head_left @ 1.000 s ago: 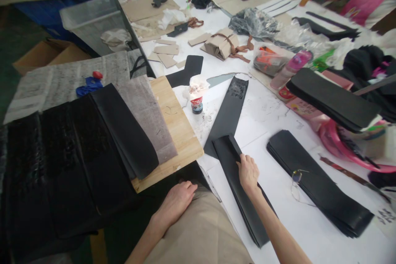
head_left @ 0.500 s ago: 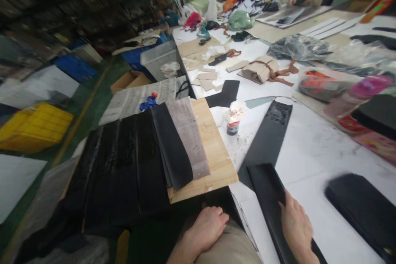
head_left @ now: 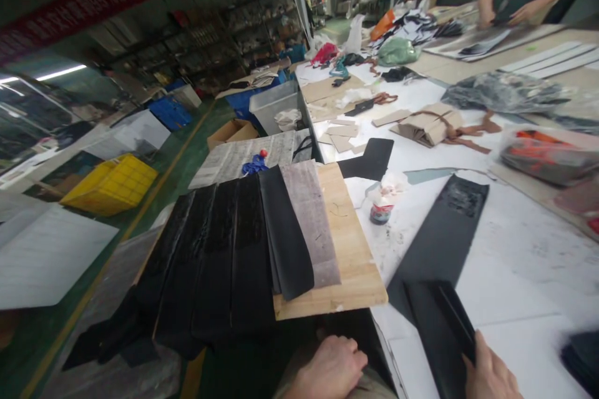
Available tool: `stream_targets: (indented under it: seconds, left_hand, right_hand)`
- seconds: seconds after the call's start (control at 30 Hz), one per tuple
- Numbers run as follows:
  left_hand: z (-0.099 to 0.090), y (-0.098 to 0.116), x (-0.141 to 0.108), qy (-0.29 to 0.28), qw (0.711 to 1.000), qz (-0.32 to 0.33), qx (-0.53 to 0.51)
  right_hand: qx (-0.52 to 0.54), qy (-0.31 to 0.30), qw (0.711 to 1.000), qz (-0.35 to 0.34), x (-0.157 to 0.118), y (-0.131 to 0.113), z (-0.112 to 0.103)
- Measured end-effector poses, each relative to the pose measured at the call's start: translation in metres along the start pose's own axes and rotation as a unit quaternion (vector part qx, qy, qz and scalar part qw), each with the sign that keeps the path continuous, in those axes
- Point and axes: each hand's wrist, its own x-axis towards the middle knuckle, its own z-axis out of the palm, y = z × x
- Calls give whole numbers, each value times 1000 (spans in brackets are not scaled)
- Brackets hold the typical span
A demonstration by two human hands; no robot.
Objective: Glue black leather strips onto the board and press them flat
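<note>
My right hand [head_left: 491, 371] is closed on the edge of a black strip of leather-like material [head_left: 428, 324], at the front of the white-covered table. Its right side stands up as a narrow fold by my fingers. Beneath it, a longer dark strip [head_left: 442, 243] reaches toward the back, with a shiny, smeared patch at its far end. My left hand [head_left: 330, 368] rests on my lap with curled fingers, and nothing shows in it. To the left, several black pieces [head_left: 213, 255] lie overlapped on a wooden board [head_left: 358, 249], their upper parts glossy.
A small jar [head_left: 380, 213] topped with crumpled white plastic stands beside the long strip. Tied cardboard pieces [head_left: 428, 124] and plastic bags lie farther back. A dark object [head_left: 583, 358] is at the right edge. Another person's hands [head_left: 526, 12] work across the table. A yellow crate [head_left: 110, 184] sits left.
The view has tilted up and turned left, so things sit farther right and lower. The right side of the black strip under my right hand now stands raised. My left hand stays on my lap.
</note>
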Motion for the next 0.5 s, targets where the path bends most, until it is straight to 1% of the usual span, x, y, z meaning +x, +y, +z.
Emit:
stream_targets:
  seconds: [0.17,0.33,0.5]
  left_hand:
    - [-10,8,-10,3,1000,-1,-16]
    - [-17,8,-13,-10,999,14,-28]
    - [-18,8,-13,-17,999,8,-28]
  right_hand:
    - [-19,8,1000,1,-5,-7,-2]
    - [-23,57,998,3,-11,-12,1]
    - [-10,82,997,5,-15,-13,7]
